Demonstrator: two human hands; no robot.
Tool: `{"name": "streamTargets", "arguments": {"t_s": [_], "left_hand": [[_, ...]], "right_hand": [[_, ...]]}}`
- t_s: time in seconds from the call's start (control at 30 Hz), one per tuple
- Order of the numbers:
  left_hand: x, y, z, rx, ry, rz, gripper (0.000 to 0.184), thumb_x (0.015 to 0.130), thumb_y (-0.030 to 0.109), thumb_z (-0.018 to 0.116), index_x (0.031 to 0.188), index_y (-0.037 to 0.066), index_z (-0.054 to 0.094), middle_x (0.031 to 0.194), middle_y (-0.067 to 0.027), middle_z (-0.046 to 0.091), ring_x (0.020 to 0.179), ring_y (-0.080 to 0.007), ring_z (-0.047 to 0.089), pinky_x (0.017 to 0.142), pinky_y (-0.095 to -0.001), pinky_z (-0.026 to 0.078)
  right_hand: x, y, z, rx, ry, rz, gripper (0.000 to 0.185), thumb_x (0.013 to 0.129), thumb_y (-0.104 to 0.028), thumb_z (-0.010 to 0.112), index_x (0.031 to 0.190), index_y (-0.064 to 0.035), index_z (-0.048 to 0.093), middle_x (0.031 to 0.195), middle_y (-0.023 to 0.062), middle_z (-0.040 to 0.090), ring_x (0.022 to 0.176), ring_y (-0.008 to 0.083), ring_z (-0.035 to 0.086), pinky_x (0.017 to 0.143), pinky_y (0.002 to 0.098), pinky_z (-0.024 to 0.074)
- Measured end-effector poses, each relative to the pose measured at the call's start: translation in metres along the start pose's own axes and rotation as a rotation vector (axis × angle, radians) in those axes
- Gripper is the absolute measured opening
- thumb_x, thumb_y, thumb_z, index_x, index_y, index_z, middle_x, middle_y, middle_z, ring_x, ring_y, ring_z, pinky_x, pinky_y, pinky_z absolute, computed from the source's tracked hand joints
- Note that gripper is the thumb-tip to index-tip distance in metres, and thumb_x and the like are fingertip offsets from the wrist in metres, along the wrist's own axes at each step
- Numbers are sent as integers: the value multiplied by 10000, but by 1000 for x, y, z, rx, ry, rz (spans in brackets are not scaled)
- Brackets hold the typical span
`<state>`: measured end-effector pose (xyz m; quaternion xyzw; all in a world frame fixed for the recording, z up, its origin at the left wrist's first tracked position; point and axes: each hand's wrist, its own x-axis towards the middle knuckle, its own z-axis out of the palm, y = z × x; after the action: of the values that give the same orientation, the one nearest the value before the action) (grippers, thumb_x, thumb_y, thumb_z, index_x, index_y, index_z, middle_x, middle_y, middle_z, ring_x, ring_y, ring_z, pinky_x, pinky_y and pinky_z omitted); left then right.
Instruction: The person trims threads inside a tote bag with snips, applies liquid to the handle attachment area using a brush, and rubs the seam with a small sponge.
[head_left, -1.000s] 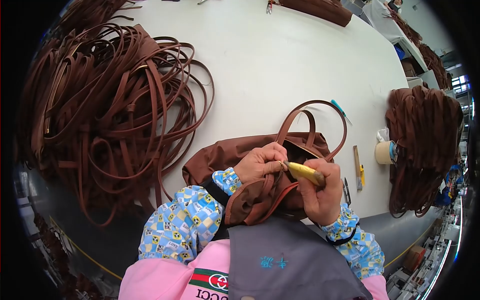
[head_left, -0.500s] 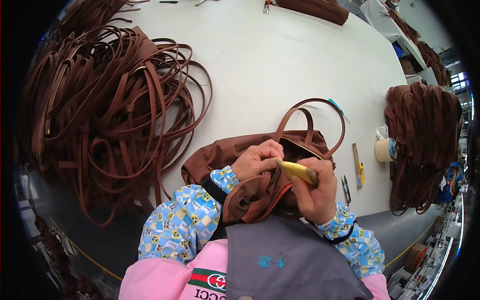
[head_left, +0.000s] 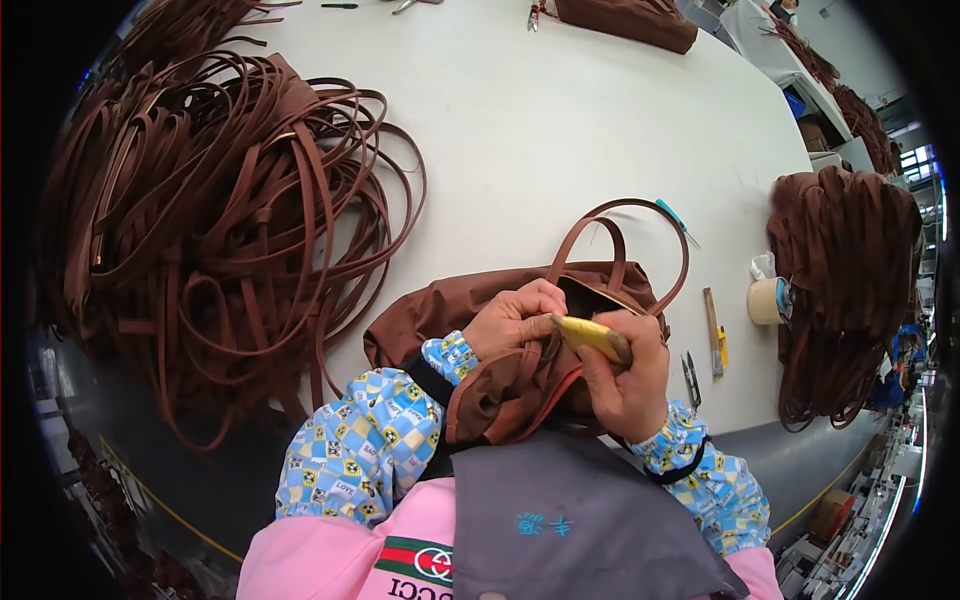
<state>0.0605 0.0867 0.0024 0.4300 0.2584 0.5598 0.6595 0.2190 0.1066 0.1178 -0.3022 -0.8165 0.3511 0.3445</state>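
Note:
A brown bag [head_left: 440,310] lies at the table's near edge, with its looped handles [head_left: 688,250] standing up and its zipped opening partly spread. My left hand [head_left: 515,318] is closed, pinching fabric at the edge of this opening. Wrapped in my right hand [head_left: 637,375] is a yellow-handled tool [head_left: 590,338], tilted with its narrower end close to my left thumb. The working tip is hidden, so I cannot tell its exact kind. Reddish-brown trim [head_left: 560,395] shows along the folded bag edge below my hands.
A tangled heap of brown straps [head_left: 230,230] covers the left side. At the right are stacked brown bag pieces [head_left: 845,290], a tape roll [head_left: 766,300], a brush [head_left: 713,325], thread snips [head_left: 691,380] and a teal-handled awl [head_left: 672,215]. Another brown bag [head_left: 630,20] lies at the far edge.
The yellow-handled tool and my right hand have shifted very slightly. My left hand keeps its pinch on the bag in the same place.

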Motion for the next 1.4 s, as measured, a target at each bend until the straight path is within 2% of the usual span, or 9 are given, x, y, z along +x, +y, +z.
{"name": "streamTargets", "arguments": {"t_s": [0.13, 0.2, 0.23, 0.53, 0.73, 1.0, 1.13, 1.3, 1.4], "left_hand": [[-1, -1, -3, -8, 29, 2, 151, 842, 195, 587, 845, 46, 608, 959, -10, 448, 879, -94, 458, 800, -242, 390], [-3, -2, -5, -21, 31, 3, 146, 844, 190, 585, 843, 46, 609, 957, -10, 447, 879, -92, 457, 800, -240, 388], [-2, -1, -5, -4, 12, 2, 140, 844, 185, 584, 850, 47, 607, 956, -10, 446, 878, -91, 456, 800, -239, 387], [0, -1, -3, -24, 12, -20, 148, 839, 193, 589, 823, 48, 613, 942, -9, 450, 874, -93, 457, 799, -239, 380], [-1, 1, -2, 7, 18, -11, 139, 836, 183, 592, 819, 47, 617, 942, -15, 455, 872, -97, 459, 804, -243, 382], [-1, 1, 0, -32, 14, -17, 126, 845, 163, 577, 823, 45, 617, 962, -11, 446, 883, -94, 453, 803, -239, 385], [-2, 2, -1, -34, 14, -22, 125, 846, 160, 576, 839, 40, 611, 967, -9, 445, 887, -93, 448, 807, -237, 380], [-2, -1, -2, 2, 7, -14, 124, 843, 161, 580, 839, 41, 611, 951, -14, 449, 883, -95, 450, 811, -235, 376], [-2, 2, -2, -19, 20, -21, 118, 842, 155, 580, 823, 45, 618, 942, -16, 450, 884, -97, 453, 810, -237, 380]], "right_hand": [[-5, 21, 12, -30, -9, -35, 246, 751, 10, 614, 915, -14, 433, 732, 144, 513, 581, 302, 543, 501, 324, 425], [-18, 24, 6, -95, -84, 37, 215, 780, 1, 601, 918, -7, 437, 762, 121, 543, 568, 189, 539, 528, 259, 425], [-22, 23, 2, -62, -86, 92, 238, 744, 13, 620, 902, -17, 444, 745, 147, 521, 588, 310, 547, 507, 328, 432], [3, 7, 10, 36, 10, -67, 209, 750, 32, 603, 880, -20, 448, 749, 131, 522, 572, 280, 546, 494, 304, 425], [-15, 13, 9, -5, -93, 71, 204, 751, 17, 605, 876, -16, 448, 726, 140, 513, 563, 301, 544, 490, 311, 430], [-5, -2, -7, -11, -10, 68, 242, 754, 16, 619, 906, -8, 432, 754, 136, 532, 545, 269, 528, 489, 291, 423], [5, 12, 14, 10, -19, -81, 232, 765, 7, 606, 916, -19, 432, 743, 132, 517, 538, 282, 514, 481, 303, 409], [-9, 19, 1, -81, -108, 51, 214, 768, -8, 610, 906, -17, 446, 736, 141, 526, 583, 286, 549, 505, 309, 429], [-15, 20, -4, -51, -39, 53, 224, 766, -15, 618, 913, -13, 448, 756, 139, 544, 587, 264, 562, 520, 289, 444]]}}
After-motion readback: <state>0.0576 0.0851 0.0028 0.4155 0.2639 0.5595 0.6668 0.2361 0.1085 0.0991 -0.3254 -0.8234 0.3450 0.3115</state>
